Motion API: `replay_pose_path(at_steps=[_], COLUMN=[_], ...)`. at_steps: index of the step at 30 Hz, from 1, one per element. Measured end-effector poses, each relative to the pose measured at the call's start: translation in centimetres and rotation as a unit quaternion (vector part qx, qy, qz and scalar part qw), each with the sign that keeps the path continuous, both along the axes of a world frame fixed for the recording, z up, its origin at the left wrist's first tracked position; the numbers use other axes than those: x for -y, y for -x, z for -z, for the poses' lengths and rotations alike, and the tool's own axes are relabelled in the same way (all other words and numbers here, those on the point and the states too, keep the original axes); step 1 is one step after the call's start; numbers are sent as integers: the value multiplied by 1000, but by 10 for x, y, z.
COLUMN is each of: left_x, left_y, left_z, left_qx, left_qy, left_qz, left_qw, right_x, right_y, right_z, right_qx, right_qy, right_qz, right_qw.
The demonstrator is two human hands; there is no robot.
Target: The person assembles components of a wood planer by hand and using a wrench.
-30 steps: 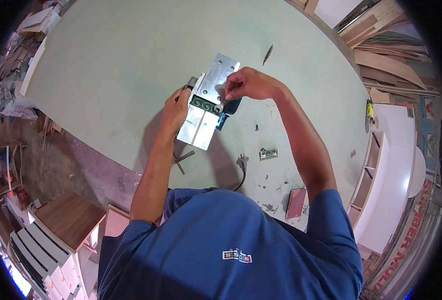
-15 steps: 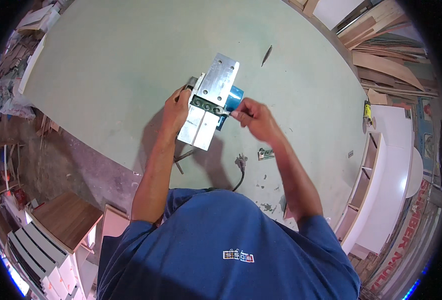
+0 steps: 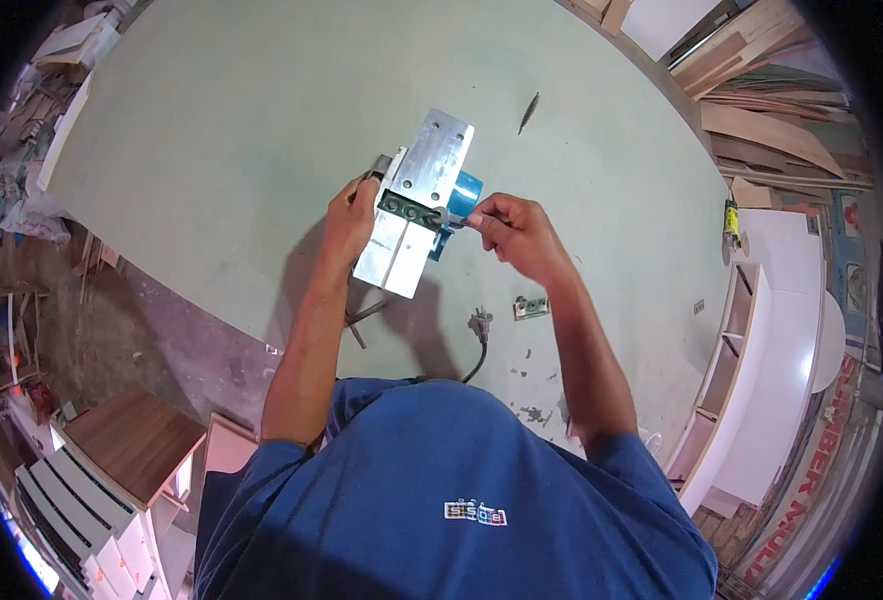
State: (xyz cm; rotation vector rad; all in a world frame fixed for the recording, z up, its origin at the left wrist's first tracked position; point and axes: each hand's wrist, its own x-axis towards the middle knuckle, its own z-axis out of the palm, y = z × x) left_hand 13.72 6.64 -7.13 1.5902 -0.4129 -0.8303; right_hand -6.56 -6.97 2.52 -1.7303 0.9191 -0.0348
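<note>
An electric hand planer, blue with a silver metal sole, is held upside down above the table, its cutter drum with round bolt heads facing up. My left hand grips the planer's left side, fingers partly hidden behind it. From the right, my right hand pinches a small spanner, whose head sits at the right end of the drum. Nearer me on the table lie a metal plate with bolts, a power plug on a black cord and a dark rod-like piece.
The wide grey-green table fills the middle. A thin dark pointed piece lies at its far side. White shelving stands at right, with stacked wood offcuts behind. A wood-topped cabinet stands at lower left.
My right hand has shifted slightly up and right, turning the spanner a little at the drum's end. My left hand keeps its hold on the planer, which has barely moved.
</note>
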Motion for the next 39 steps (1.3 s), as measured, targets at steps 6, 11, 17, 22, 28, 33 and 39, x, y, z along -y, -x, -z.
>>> replay_pose_path(at_steps=[6,11,17,22,28,33,39], left_x=[-2,-1,1,-4,0,0,0], left_y=[-1,-2,0,-3,-1,-3,-2], left_z=[-6,-6,-2,3,-3,-8,0], left_qx=[-18,-11,-15,-7,22,2,-31], left_qy=[-28,-31,-26,-21,-23,-44,-30], left_qz=[7,16,4,6,12,16,1], left_qw=[999,999,1000,1000,999,999,999], right_x=[28,37,32,15,7,28,5], right_y=[-6,-13,-15,-12,1,-12,0], right_z=[-1,2,6,1,19,11,25], right_qx=[-44,-41,-54,-51,-19,-56,-42], right_qy=[-22,-59,-52,-52,-33,-41,-32], right_qz=[-68,-112,-122,-85,-43,-105,-69], right_qw=[996,991,990,994,998,992,996])
